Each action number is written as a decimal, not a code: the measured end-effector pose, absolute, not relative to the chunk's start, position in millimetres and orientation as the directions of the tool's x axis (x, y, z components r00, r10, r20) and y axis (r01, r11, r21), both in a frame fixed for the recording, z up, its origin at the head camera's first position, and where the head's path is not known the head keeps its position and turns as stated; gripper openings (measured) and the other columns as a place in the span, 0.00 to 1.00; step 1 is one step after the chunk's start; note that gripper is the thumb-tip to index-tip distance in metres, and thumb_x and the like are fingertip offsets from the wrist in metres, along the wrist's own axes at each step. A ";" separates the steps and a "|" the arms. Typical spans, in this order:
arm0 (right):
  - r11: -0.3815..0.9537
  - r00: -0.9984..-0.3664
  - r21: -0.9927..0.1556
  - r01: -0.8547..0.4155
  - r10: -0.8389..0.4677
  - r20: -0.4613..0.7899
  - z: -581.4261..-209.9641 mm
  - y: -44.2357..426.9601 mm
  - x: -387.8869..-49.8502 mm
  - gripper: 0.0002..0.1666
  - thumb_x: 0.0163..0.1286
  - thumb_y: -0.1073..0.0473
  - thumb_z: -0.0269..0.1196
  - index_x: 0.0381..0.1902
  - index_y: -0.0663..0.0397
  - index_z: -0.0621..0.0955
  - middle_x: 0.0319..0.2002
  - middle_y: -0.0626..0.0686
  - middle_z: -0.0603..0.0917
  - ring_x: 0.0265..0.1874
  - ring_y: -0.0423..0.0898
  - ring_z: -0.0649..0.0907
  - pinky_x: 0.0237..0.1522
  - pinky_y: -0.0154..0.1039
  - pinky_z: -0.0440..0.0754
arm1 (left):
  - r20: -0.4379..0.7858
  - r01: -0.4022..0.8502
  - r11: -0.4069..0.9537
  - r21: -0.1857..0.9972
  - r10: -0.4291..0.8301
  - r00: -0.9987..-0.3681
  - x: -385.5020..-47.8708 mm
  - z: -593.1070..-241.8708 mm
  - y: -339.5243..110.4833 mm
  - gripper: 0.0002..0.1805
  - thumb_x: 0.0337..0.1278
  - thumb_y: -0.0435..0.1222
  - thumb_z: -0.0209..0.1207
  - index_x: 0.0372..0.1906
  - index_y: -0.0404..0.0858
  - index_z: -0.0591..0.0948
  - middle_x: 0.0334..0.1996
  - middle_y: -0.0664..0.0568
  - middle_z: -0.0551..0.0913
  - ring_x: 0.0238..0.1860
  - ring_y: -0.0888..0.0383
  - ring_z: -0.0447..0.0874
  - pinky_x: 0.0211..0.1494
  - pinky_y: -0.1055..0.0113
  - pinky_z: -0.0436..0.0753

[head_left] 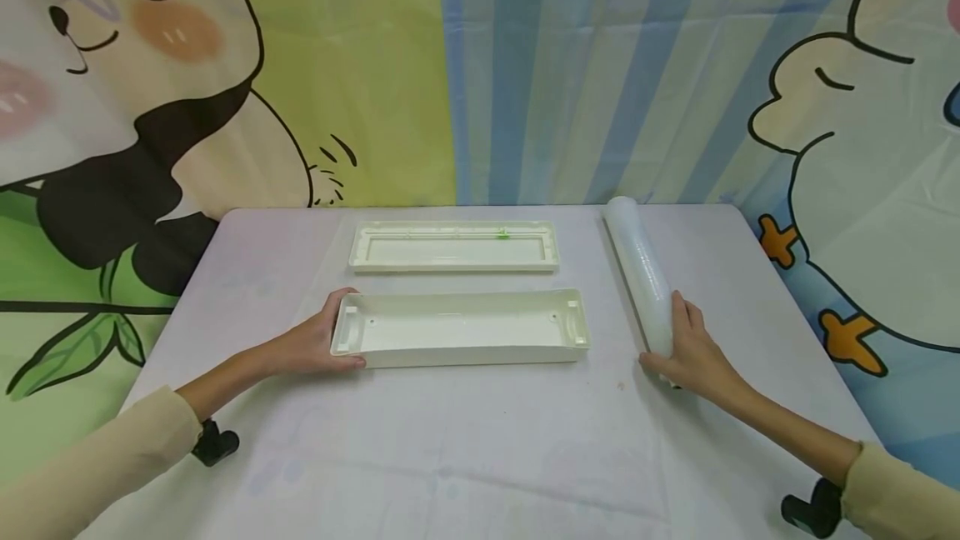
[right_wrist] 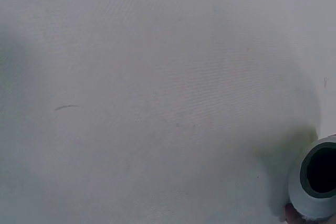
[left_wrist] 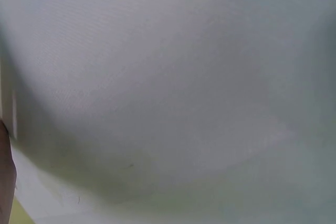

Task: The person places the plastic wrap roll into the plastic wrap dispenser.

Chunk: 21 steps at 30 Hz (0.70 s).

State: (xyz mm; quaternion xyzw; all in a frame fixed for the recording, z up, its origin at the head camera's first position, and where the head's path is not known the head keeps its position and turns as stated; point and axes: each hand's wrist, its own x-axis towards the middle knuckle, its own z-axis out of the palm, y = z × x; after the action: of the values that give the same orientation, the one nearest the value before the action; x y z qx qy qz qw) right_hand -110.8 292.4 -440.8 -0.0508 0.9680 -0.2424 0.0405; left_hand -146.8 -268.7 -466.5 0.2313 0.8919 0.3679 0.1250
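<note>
The left hand (head_left: 318,342) is clamped on the left end of a long, rectangular, off-white plastic box (head_left: 465,355); the fingers reach the rear corner and the thumb lies along the front lower corner. The right hand (head_left: 697,361) is clamped on the near end of a long, glossy, whitish cylindrical roll (head_left: 639,273), thumb on the left side, fingers on the right. The roll extends away from this grip, slanting left toward the far table edge. At the gripped end, the right wrist view shows a dark round opening (right_wrist: 321,170) in the roll's core.

The box extends rightward from the left hand and ends well short of the right hand. Its top side is uncovered; the bare inner floor and small marks near both ends are visible. Beyond the left grip, just behind the box, lies a shallow, rectangular, off-white plastic lid (head_left: 453,252) with a raised rim. A small bright-green plastic piece (head_left: 503,233) sits on the rail along its far side.

Under both hands is a white cloth-covered table (head_left: 480,440). Behind stands a fabric backdrop (head_left: 570,73) with blue stripes and cartoon animals.
</note>
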 end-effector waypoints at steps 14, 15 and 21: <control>0.882 -0.989 -0.469 -0.050 -0.109 -0.099 -440.2 294.1 -114.8 0.67 0.55 0.55 0.72 0.73 0.72 0.38 0.55 0.83 0.63 0.46 0.76 0.76 0.38 0.68 0.79 | -0.033 0.333 0.587 0.738 0.525 -0.851 -147.6 -466.8 -270.0 0.58 0.42 0.42 0.75 0.70 0.35 0.46 0.60 0.43 0.67 0.52 0.53 0.73 0.53 0.70 0.74; 0.880 -0.989 -0.473 -0.046 -0.108 -0.105 -440.4 294.6 -115.0 0.68 0.55 0.55 0.72 0.73 0.72 0.38 0.55 0.83 0.63 0.46 0.76 0.75 0.37 0.68 0.79 | -0.032 0.335 0.582 0.741 0.529 -0.848 -147.5 -466.6 -269.8 0.58 0.42 0.42 0.75 0.70 0.34 0.46 0.60 0.42 0.67 0.53 0.52 0.73 0.53 0.71 0.74; 0.872 -0.986 -0.490 -0.023 -0.101 -0.133 -439.4 297.6 -113.6 0.68 0.55 0.54 0.72 0.73 0.71 0.37 0.55 0.82 0.62 0.46 0.76 0.75 0.36 0.67 0.80 | -0.022 0.353 0.576 0.737 0.543 -0.839 -147.1 -466.5 -268.6 0.57 0.42 0.41 0.75 0.69 0.36 0.46 0.59 0.40 0.67 0.54 0.49 0.73 0.52 0.71 0.74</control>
State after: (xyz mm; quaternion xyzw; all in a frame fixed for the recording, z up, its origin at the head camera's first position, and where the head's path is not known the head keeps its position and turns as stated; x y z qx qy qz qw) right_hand -113.6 297.6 -439.4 -0.0322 0.9643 -0.2514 0.0772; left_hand -147.1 -268.6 -466.5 0.2548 0.8790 0.3834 0.1238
